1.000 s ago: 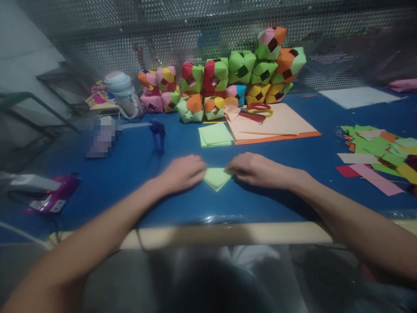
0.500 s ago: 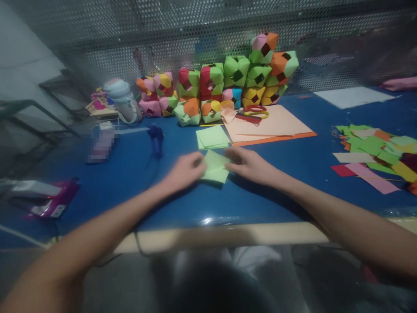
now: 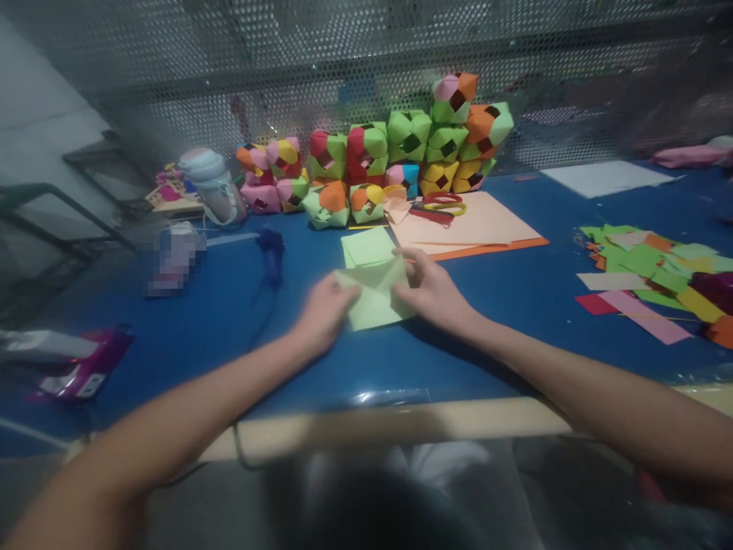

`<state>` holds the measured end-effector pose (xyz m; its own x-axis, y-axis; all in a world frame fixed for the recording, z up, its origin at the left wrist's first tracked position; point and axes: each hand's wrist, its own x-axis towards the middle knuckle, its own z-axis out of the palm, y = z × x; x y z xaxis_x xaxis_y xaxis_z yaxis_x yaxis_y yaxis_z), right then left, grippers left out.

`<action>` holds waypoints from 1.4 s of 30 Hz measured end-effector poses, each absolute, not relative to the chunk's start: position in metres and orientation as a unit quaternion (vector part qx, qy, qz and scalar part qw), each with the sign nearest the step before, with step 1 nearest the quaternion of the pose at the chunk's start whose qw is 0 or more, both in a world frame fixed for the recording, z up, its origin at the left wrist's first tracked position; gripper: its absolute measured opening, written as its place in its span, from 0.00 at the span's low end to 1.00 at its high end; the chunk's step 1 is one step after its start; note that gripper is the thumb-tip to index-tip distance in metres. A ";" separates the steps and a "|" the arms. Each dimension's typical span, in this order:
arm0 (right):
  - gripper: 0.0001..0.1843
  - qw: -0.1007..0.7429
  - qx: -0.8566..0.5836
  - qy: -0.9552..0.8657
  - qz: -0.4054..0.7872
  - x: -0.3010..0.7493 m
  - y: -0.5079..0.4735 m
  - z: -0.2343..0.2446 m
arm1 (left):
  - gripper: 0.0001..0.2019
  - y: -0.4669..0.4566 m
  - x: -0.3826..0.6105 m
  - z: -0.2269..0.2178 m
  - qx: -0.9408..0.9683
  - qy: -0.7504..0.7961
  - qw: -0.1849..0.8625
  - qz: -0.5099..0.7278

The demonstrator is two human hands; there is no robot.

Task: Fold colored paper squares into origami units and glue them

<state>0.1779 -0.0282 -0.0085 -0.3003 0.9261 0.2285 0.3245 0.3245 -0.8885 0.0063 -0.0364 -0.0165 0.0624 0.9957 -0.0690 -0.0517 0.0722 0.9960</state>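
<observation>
A creased light green sheet of paper point(image 3: 375, 298) is held just above the blue table by both hands. My left hand point(image 3: 329, 305) pinches its left edge, the thumb lying over the paper. On the other side, my right hand point(image 3: 431, 290) grips the right edge between thumb and fingers. Right behind the sheet lies a small stack of light green paper squares point(image 3: 366, 246), partly covered by it. Farther back, red and yellow scissors point(image 3: 440, 208) rest on a pile of peach and orange paper point(image 3: 486, 221).
Folded paper cubes point(image 3: 409, 134) in several colours are stacked along the back. Coloured paper scraps point(image 3: 658, 267) lie at the right, with a white sheet point(image 3: 607, 177) behind. To the left are a blue glue gun point(image 3: 272, 252), a bottle point(image 3: 209, 183) and a magenta box point(image 3: 95, 367).
The green sheet has turned and now shows a broader, flatter face with its top edge nearly level. Both hands have shifted their hold on its edges. The camera view has tilted slightly.
</observation>
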 end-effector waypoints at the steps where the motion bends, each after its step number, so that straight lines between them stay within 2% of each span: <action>1: 0.28 0.408 -0.446 -0.689 0.401 0.177 -0.030 -0.007 | 0.14 -0.038 0.007 -0.017 0.481 0.493 0.543 0.481; 3: 0.28 0.420 -0.455 -0.649 0.442 0.175 -0.033 -0.003 | 0.13 -0.040 0.009 -0.019 0.474 0.505 0.533 0.486; 6: 0.22 0.414 -0.447 -0.660 0.440 0.172 -0.036 -0.001 | 0.13 -0.044 0.011 -0.019 0.442 0.511 0.540 0.502; 15: 0.19 0.441 -0.399 -0.729 0.339 0.173 -0.038 -0.008 | 0.13 -0.050 0.016 -0.009 0.332 0.459 0.622 0.541; 22: 0.20 0.444 -0.352 -0.786 0.247 0.174 -0.039 -0.017 | 0.09 -0.047 0.013 -0.014 0.305 0.448 0.640 0.545; 27: 0.13 0.433 -0.293 -0.833 0.180 0.175 -0.039 -0.019 | 0.08 -0.046 0.011 -0.015 0.299 0.454 0.643 0.540; 31: 0.08 0.425 -0.347 -0.799 0.246 0.174 -0.041 -0.012 | 0.08 -0.049 0.013 -0.011 0.313 0.453 0.638 0.538; 37: 0.10 0.397 -0.486 -0.633 0.454 0.173 -0.040 0.000 | 0.13 -0.052 0.015 -0.008 0.336 0.430 0.644 0.536; 42: 0.11 0.397 -0.488 -0.598 0.496 0.172 -0.041 0.003 | 0.14 -0.051 0.014 -0.012 0.364 0.442 0.633 0.520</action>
<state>0.1719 -0.0414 0.0028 -0.2079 0.9781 -0.0090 0.1902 0.0314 -0.9812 0.0141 -0.0514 -0.0124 0.0682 0.9812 -0.1807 -0.3369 0.1931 0.9215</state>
